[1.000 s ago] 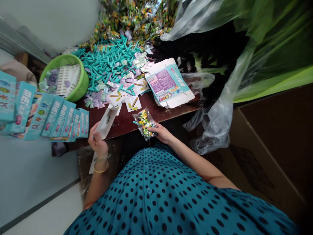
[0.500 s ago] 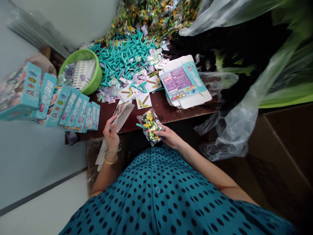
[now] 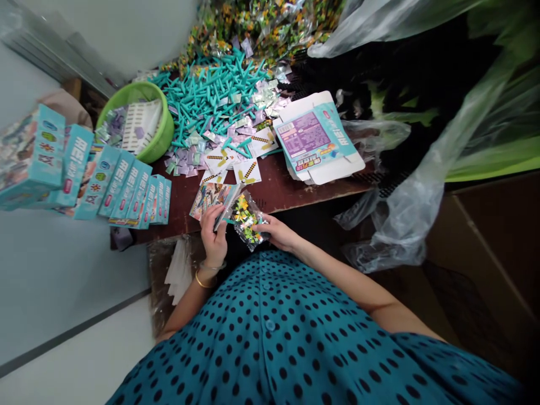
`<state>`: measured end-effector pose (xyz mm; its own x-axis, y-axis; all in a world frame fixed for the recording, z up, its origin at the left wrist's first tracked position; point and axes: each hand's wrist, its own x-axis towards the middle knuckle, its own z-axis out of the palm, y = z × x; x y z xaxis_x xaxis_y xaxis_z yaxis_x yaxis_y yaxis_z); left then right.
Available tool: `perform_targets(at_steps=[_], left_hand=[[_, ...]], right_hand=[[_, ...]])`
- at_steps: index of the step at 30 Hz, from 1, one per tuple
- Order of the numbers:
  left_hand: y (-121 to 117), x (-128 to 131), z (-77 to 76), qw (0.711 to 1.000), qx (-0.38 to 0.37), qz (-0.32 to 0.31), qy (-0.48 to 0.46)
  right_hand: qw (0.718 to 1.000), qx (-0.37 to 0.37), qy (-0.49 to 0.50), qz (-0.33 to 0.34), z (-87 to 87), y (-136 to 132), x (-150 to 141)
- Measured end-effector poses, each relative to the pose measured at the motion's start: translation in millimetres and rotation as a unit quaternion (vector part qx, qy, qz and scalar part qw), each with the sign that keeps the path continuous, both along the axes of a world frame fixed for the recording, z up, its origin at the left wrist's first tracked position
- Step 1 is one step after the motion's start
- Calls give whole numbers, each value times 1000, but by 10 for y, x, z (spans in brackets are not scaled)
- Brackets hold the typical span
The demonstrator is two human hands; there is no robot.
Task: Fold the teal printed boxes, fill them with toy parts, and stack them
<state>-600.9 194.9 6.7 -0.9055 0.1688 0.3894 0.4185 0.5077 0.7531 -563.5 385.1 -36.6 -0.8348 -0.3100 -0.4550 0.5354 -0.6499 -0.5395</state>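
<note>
My left hand is closed on a small printed cardboard box, its colourful face upward and its edge turned to the right. In my right hand is a clear bag of small toy bricks in yellow, green, orange and black. The bag's left edge is close against the box, and a teal stick pokes out between them. I cannot tell whether the bag is inside the opening. Just beyond the box, printed cards with a pickaxe picture lie on the dark red table.
Teal sticks and small purple and green sachets are heaped behind the cards. A green basket stands left, near a row of teal boxes. Flattened cartons lie right, beside clear plastic sheeting. Bagged bricks pile up behind.
My left hand has brought the box rightward to the bag and turned it, so its printed face shows instead of the pale inside. My right hand has shifted slightly left with the bag.
</note>
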Motion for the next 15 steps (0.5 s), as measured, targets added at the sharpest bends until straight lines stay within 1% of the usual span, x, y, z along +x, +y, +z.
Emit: perform_targets(at_steps=[3,5,7,9,11,15], left_hand=[[7,9,-27,1000,-22,1,-2],[0,18,-36,999,-37,-4,-1],[-14,27,-41,999,-41,-13,2],[-33,27,-43,999,-39,-19,4],[-49,19,-42,999,-37,-13,5],[-44,25,-66,998,-62,2,9]], right_hand=[[1000,-1,14,10,129,51,32],[998,-10,27,50,228,89,49],[996,-18,17,90,287,117,39],[994,-17,-18,107,296,136,-6],[992,-11,-49,114,276,146,-78],[991,11,-42,125,241,125,-255]])
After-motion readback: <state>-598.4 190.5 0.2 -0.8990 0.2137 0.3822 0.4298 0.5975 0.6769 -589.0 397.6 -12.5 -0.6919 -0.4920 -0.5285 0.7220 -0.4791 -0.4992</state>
